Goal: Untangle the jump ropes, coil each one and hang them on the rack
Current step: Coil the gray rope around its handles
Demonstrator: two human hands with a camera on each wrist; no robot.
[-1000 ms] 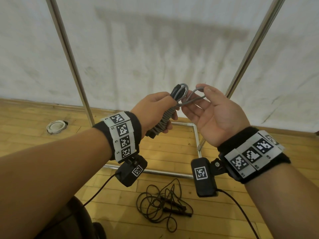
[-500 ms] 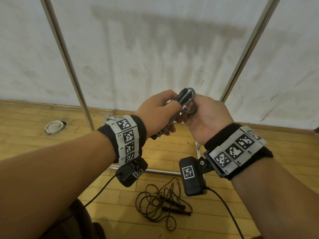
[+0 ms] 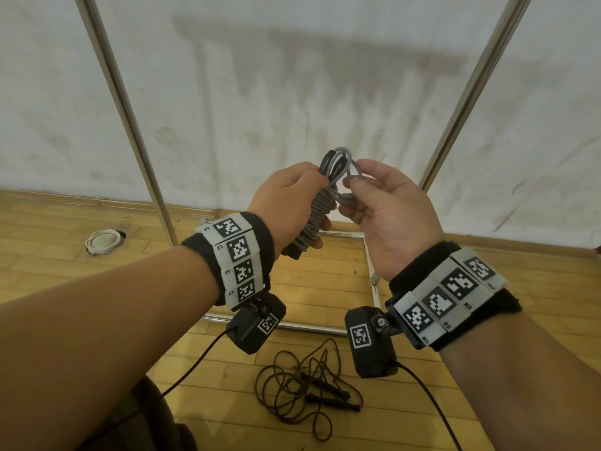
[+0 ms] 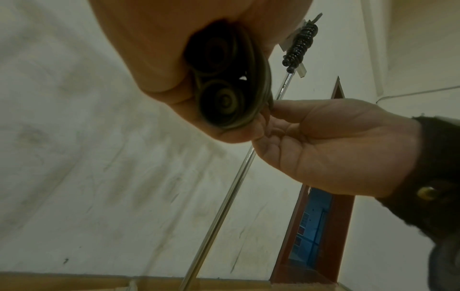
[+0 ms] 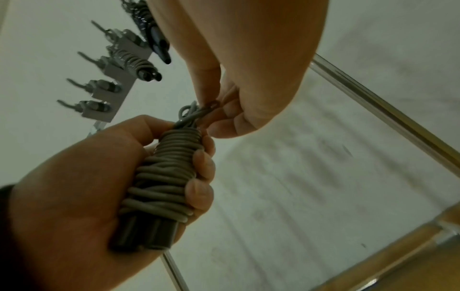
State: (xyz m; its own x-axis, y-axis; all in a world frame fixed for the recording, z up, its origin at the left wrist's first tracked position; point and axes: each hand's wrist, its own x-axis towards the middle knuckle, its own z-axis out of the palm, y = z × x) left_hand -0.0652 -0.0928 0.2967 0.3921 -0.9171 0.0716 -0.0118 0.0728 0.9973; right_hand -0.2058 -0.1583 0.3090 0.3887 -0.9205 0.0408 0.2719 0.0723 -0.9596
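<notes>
A grey jump rope [image 3: 313, 219] is wound tightly round its two dark handles into a bundle [image 5: 164, 177]. My left hand [image 3: 289, 203] grips this bundle round the middle, held upright at chest height. At the bundle's top my right hand [image 3: 356, 187] pinches a short grey loop of cord [image 5: 209, 106] between thumb and fingers. The handle ends [image 4: 224, 94] show from below in the left wrist view. A black jump rope [image 3: 305, 392] lies loose and tangled on the floor below my wrists.
The rack's two metal poles [image 3: 125, 105] [image 3: 471, 92] rise on either side, with its base frame [image 3: 369, 255] on the wooden floor. Its hook bar [image 5: 99, 92] carries a wound grey rope [image 5: 134, 63] and a black one [image 4: 301, 45]. A white round fitting [image 3: 103, 241] sits in the floor at the left.
A second ago the cord loop lay across my right hand's straight fingers. The hands then closed together, and now the right hand pinches the loop at the bundle's top.
</notes>
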